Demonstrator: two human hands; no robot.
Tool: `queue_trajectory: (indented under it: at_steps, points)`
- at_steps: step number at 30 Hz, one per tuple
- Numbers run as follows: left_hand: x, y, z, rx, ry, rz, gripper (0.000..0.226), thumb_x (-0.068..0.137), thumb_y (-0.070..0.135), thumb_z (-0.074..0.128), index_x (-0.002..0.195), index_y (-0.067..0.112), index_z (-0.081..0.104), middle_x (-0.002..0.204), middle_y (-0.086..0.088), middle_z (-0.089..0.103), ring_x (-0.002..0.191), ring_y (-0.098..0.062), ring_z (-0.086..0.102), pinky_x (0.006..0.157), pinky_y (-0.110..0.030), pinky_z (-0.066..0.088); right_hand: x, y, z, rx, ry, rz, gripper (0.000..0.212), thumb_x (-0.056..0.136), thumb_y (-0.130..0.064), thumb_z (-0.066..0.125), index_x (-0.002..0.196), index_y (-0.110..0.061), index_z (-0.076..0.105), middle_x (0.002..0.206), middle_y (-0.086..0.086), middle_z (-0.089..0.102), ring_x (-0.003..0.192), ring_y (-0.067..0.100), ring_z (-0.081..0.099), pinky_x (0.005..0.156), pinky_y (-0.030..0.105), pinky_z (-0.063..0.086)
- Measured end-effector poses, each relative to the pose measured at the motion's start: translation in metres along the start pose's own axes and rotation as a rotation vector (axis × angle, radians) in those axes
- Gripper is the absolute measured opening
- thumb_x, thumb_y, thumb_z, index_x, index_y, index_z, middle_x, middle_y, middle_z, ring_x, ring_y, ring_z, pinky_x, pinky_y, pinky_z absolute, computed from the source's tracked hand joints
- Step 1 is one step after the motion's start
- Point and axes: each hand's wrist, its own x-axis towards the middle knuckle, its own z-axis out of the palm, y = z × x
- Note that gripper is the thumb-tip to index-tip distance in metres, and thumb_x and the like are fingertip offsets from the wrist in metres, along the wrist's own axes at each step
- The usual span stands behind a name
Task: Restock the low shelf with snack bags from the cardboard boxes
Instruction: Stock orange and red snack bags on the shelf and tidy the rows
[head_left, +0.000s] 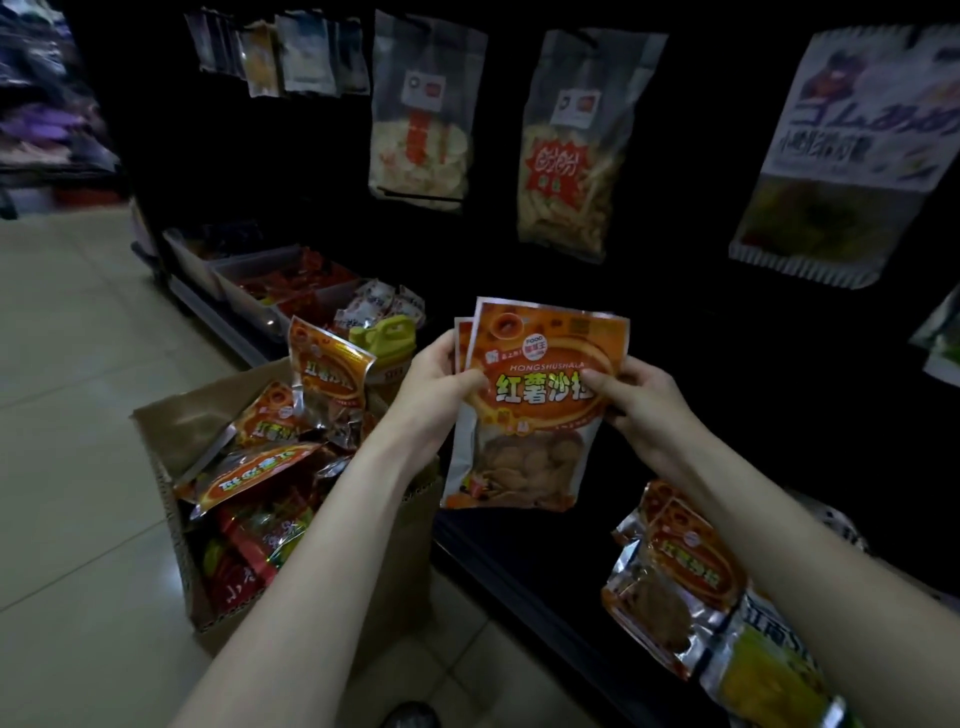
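at lower right, orange bags lay on the low shelf. mid-frame, the left hand and right hand each pinched a side of two stacked orange snack bags. at left, more bags filled the cardboard box. behind, clear packets hung.

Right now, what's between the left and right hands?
Head view: the orange snack bags, two or more stacked. The left hand grips their left edge and the right hand grips the right; nothing else sits between them.
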Motion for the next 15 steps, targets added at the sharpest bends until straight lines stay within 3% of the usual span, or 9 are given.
queue_trajectory:
  at_steps: [2, 4, 8, 10, 13, 15]
  points:
    - [-0.001, -0.002, -0.005, -0.04, 0.013, -0.056, 0.02, 0.096, 0.005, 0.045, 0.103, 0.017, 0.059, 0.1, -0.001, 0.067, 0.097, -0.015, 0.064, 0.08, -0.027, 0.052, 0.004, -0.003, 0.002, 0.03, 0.044, -0.004, 0.006, 0.088, -0.01, 0.06, 0.093, -0.013, 0.061, 0.091, 0.002, 0.067, 0.082, 0.013, 0.065, 0.064, 0.021, 0.051]
    - [-0.002, -0.006, -0.01, -0.01, 0.027, -0.152, 0.02, 0.099, 0.02, 0.044, 0.101, 0.021, 0.063, 0.099, 0.006, 0.068, 0.095, -0.009, 0.063, 0.074, -0.023, 0.048, 0.008, -0.007, 0.001, 0.118, 0.066, -0.008, 0.008, 0.09, -0.007, 0.057, 0.095, -0.012, 0.06, 0.092, 0.005, 0.066, 0.083, 0.017, 0.065, 0.07, 0.027, 0.053]
    - [-0.001, -0.017, -0.009, -0.08, 0.082, -0.293, 0.017, 0.098, 0.019, 0.047, 0.097, 0.019, 0.064, 0.1, 0.001, 0.069, 0.1, -0.018, 0.062, 0.087, -0.039, 0.047, 0.012, -0.004, -0.001, -0.01, 0.024, -0.054, 0.017, 0.09, -0.007, 0.057, 0.107, -0.008, 0.057, 0.101, 0.008, 0.064, 0.093, 0.022, 0.063, 0.079, 0.032, 0.052]
    - [0.0, -0.02, -0.009, -0.075, 0.142, -0.288, 0.016, 0.098, 0.016, 0.047, 0.098, 0.018, 0.063, 0.1, -0.001, 0.068, 0.101, -0.019, 0.062, 0.086, -0.036, 0.046, 0.012, 0.005, 0.001, -0.129, 0.016, -0.09, 0.021, 0.089, -0.009, 0.058, 0.11, -0.009, 0.055, 0.105, 0.008, 0.062, 0.097, 0.022, 0.061, 0.077, 0.027, 0.051]
    - [0.003, -0.035, -0.032, 0.401, 0.309, -0.115, 0.02, 0.095, 0.01, 0.049, 0.104, 0.016, 0.067, 0.105, 0.002, 0.066, 0.102, -0.013, 0.06, 0.082, -0.022, 0.047, 0.015, 0.02, 0.006, -0.32, 0.104, -0.165, 0.021, 0.092, -0.011, 0.056, 0.112, -0.008, 0.053, 0.108, 0.008, 0.059, 0.103, 0.021, 0.057, 0.079, 0.029, 0.048]
    - [0.0, -0.053, -0.054, 0.736, 0.406, -0.095, 0.023, 0.094, 0.014, 0.052, 0.114, 0.015, 0.062, 0.107, 0.002, 0.063, 0.085, -0.008, 0.062, 0.072, -0.01, 0.046, 0.02, 0.031, 0.01, -0.503, 0.127, -0.215, 0.027, 0.095, -0.013, 0.052, 0.12, -0.004, 0.051, 0.115, 0.01, 0.059, 0.107, 0.02, 0.055, 0.082, 0.031, 0.046]
